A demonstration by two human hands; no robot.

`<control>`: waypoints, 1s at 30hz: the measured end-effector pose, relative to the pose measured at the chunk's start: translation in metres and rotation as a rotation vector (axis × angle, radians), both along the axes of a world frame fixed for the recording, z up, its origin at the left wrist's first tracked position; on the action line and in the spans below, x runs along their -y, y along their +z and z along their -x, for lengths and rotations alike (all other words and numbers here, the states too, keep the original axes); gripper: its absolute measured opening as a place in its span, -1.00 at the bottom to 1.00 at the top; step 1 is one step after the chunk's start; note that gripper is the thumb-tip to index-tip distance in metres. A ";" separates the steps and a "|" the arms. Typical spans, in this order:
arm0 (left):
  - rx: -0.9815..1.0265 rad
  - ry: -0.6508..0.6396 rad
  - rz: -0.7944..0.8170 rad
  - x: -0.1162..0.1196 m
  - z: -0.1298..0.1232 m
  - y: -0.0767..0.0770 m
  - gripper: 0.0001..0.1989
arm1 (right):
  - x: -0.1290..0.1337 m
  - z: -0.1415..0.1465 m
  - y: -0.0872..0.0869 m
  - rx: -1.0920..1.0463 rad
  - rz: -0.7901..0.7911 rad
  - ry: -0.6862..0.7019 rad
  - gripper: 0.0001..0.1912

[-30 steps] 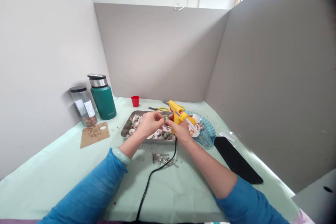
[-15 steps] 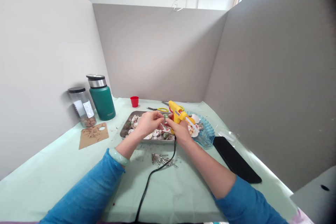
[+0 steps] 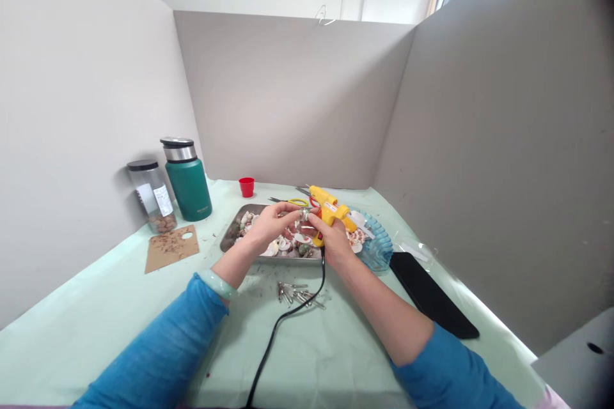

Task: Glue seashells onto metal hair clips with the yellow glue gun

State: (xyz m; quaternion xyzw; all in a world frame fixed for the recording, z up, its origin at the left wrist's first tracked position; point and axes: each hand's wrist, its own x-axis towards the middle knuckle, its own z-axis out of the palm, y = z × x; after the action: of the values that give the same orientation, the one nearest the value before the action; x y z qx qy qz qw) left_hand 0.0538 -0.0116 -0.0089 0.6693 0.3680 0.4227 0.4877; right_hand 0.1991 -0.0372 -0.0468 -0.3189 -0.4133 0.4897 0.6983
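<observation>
A yellow glue gun (image 3: 328, 204) with a white glue stick sits in my right hand (image 3: 334, 239), its nozzle pointing up and away. My left hand (image 3: 271, 225) is closed on a small shell (image 3: 304, 214), which the fingertips of my right hand also touch. Both hands are over a metal tray (image 3: 230, 239) that holds many shells. A blue glass dish (image 3: 382, 244) with more shells lies right of the tray. The gun's black cord (image 3: 273, 332) runs toward the near table edge.
Metal clips (image 3: 295, 294) lie in front of the tray. At left stand a green bottle (image 3: 188, 188) and a clear jar (image 3: 157, 201), by a brown board (image 3: 165, 255). Behind the tray are a red cup (image 3: 246, 187) and scissors (image 3: 298, 202). A black object (image 3: 432, 294) lies at right.
The small shell has turned between my fingers, showing a paler side. The glue gun has tilted a little, its glue stick lying flatter, and its cord has shifted slightly right.
</observation>
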 end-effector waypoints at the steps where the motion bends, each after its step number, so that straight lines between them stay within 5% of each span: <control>1: 0.006 -0.008 0.006 -0.001 0.000 -0.001 -0.71 | 0.000 0.000 0.000 0.003 0.002 0.005 -0.65; 30: 0.118 -0.032 0.141 -0.005 0.000 -0.009 -0.77 | 0.003 0.002 0.003 0.070 0.011 0.047 -0.68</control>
State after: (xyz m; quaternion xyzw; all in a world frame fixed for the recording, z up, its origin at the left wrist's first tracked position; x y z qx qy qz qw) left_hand 0.0540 -0.0066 -0.0177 0.6131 0.3569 0.4264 0.5611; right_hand 0.1971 -0.0407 -0.0434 -0.3300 -0.4423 0.4966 0.6700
